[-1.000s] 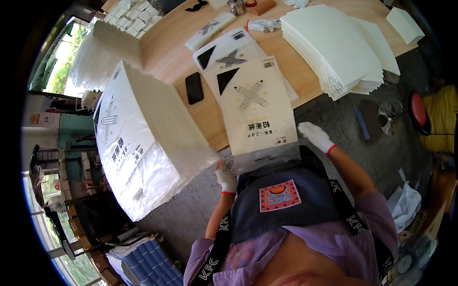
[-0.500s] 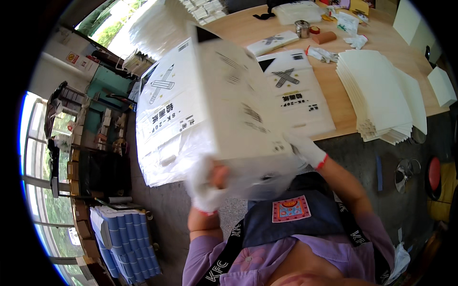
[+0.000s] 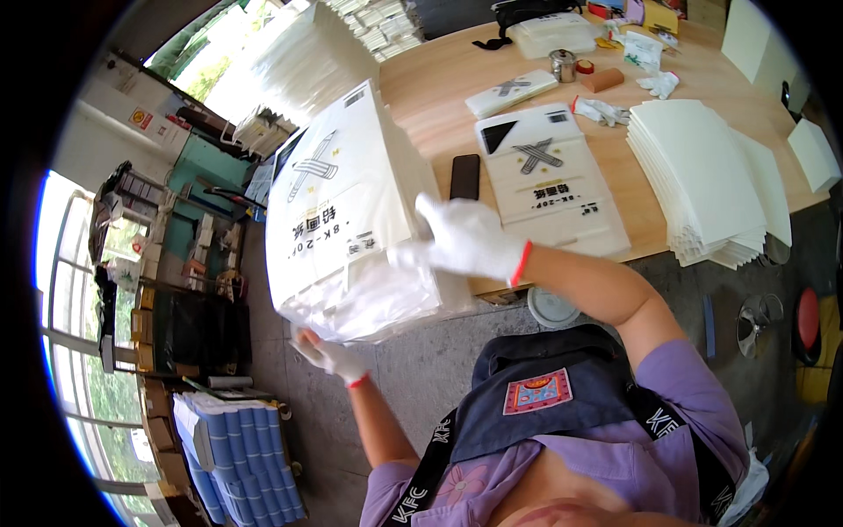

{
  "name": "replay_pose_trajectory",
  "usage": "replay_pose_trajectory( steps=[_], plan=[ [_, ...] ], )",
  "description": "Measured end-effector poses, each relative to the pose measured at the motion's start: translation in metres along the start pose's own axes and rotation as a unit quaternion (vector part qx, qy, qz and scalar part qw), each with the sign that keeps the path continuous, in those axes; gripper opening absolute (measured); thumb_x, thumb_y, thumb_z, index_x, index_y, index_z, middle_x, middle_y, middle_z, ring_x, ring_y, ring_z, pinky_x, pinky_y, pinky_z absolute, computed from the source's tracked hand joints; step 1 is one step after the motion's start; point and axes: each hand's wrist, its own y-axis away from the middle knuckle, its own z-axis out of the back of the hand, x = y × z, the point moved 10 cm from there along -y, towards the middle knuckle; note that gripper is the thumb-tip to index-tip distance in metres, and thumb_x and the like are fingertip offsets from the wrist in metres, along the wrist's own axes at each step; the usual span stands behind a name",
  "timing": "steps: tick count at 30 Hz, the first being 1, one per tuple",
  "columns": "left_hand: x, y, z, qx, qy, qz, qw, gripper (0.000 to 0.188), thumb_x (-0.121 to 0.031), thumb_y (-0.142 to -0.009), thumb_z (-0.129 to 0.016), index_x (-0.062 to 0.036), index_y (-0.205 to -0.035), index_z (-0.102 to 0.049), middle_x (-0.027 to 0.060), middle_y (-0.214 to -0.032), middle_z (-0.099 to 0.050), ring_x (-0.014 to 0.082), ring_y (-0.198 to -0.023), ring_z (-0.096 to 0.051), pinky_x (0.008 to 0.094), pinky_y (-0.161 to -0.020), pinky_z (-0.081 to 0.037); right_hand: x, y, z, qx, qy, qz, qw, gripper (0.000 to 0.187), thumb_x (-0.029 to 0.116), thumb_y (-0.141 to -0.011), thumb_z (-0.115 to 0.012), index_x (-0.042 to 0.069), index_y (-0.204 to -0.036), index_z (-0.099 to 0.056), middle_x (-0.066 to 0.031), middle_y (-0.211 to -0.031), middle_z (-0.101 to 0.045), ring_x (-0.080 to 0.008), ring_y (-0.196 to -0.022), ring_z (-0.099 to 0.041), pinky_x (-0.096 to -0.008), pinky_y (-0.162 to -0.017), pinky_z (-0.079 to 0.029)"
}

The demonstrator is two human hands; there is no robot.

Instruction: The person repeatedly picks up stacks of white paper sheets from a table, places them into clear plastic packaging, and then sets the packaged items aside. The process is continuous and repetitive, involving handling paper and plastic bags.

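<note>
A tall stack of clear-bagged white paper packs (image 3: pixel 351 220) stands at the table's left side, its top pack printed with crossed pencils and dark lettering. My right hand (image 3: pixel 474 239), in a white glove with a red cuff, lies against the stack's near right corner, fingers spread. Just below the loose plastic ends at the stack's front is my left hand (image 3: pixel 329 356), gloved with bare fingertips, its fingers apart and holding nothing. To the right of the stack, a printed plastic bag (image 3: pixel 549 184) lies flat on the table, and a dark phone (image 3: pixel 465 176) rests between them.
A fanned pile of white sheets (image 3: pixel 702 184) sits on the wooden table (image 3: pixel 421 88) at right. Spare gloves (image 3: pixel 601 111), a metal tin (image 3: pixel 562 65) and a brown block (image 3: pixel 602 81) are farther back. Blue-wrapped bundles (image 3: pixel 241 457) stand at lower left; a round lid (image 3: pixel 553 307) is below the table edge.
The pack I held up in both hands now lies on the left stack, and both hands have let go. My right hand moved left and up, my left hand down. The phone came into view.
</note>
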Motion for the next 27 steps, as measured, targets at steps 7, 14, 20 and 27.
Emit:
replay_pose_trajectory(
  steps=[7, 14, 20, 27],
  plan=[
    [0.059, 0.335, -0.134, 0.44, 0.179, 0.512, 0.716, 0.014, -0.016, -0.089, -0.059, -0.0043, -0.095, -0.062, 0.0034, -0.079, -0.063, 0.0148, -0.067, -0.056, 0.0276, -0.061, -0.045, -0.149, 0.146, -0.127, 0.242, 0.081, -0.11, 0.961, 0.046, 0.048, -0.08, -0.058, 0.006, -0.097, -0.06, -0.0183, -0.081, -0.065, -0.0344, -0.077, -0.065, -0.046, -0.067, -0.049],
    [-0.161, 0.311, -0.297, 0.654, 0.093, -0.021, 0.751, 0.02, -0.029, -0.086, -0.063, -0.0101, -0.094, -0.061, 0.0132, -0.083, -0.063, 0.0298, -0.08, -0.061, 0.0418, -0.069, -0.047, -0.24, 0.265, -0.071, 0.118, 0.03, -0.31, 0.943, 0.036, 0.042, -0.081, -0.058, 0.008, -0.09, -0.063, -0.0133, -0.084, -0.068, -0.032, -0.081, -0.065, -0.0421, -0.072, -0.05],
    [-0.19, 0.341, -0.374, 0.695, -0.002, -0.162, 0.701, 0.025, -0.032, -0.079, -0.066, -0.0079, -0.082, -0.065, 0.0124, -0.084, -0.064, 0.0315, -0.078, -0.061, 0.0413, -0.072, -0.048, -0.253, 0.309, -0.06, 0.061, -0.016, -0.407, 0.911, 0.033, 0.041, -0.082, -0.06, 0.01, -0.091, -0.065, -0.0106, -0.086, -0.068, -0.0298, -0.083, -0.066, -0.0391, -0.074, -0.05],
    [-0.154, 0.346, -0.396, 0.705, 0.105, -0.055, 0.699, 0.016, -0.026, -0.082, -0.06, -0.0123, -0.077, -0.067, 0.0091, -0.089, -0.066, 0.0281, -0.086, -0.062, 0.0403, -0.074, -0.047, -0.267, 0.291, -0.061, -0.012, -0.182, -0.367, 0.912, 0.034, 0.04, -0.085, -0.061, 0.006, -0.089, -0.064, -0.0088, -0.079, -0.067, -0.02, -0.071, -0.066, -0.0333, -0.063, -0.051]
  ],
)
